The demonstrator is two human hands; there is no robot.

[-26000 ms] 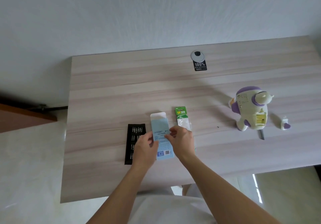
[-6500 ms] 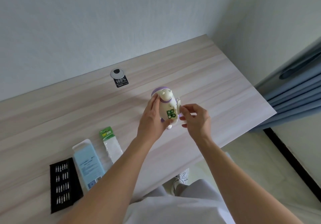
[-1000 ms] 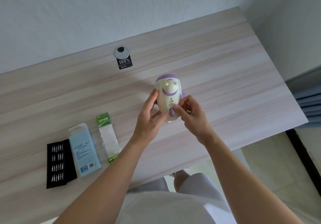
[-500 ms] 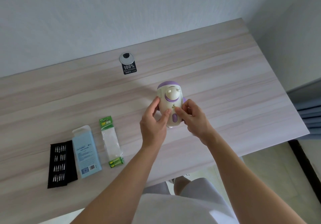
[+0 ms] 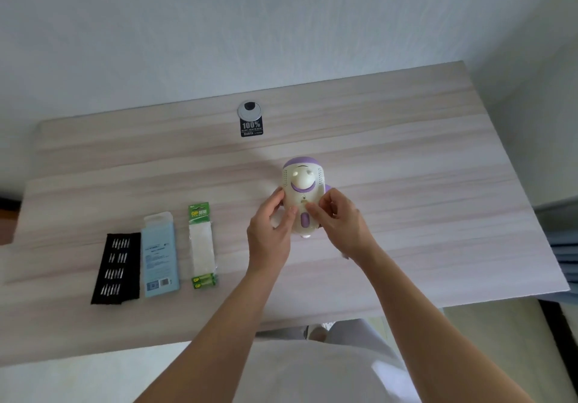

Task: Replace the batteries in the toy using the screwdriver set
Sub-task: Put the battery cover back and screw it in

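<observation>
A cream and purple toy [image 5: 302, 187] stands at the middle of the wooden table [image 5: 406, 164], its back panel toward me. My left hand [image 5: 269, 230] grips its left side, thumb on the back. My right hand [image 5: 339, 222] holds its right side with fingertips pressed on the panel near the small screw hole. To the left lie the black screwdriver bit tray [image 5: 116, 268], its light blue case [image 5: 160, 260] and a battery pack [image 5: 202, 246] with two green batteries at its near end. No screwdriver handle is visible.
A grey cable grommet with a black sticker [image 5: 250, 118] sits at the table's far edge by the white wall. The table's right corner borders blue curtains [image 5: 563, 246]. My lap is below the near edge.
The toy has been lowered slightly toward the table and both hands have stayed on it. The view has shifted so the table sits lower and more to the right.
</observation>
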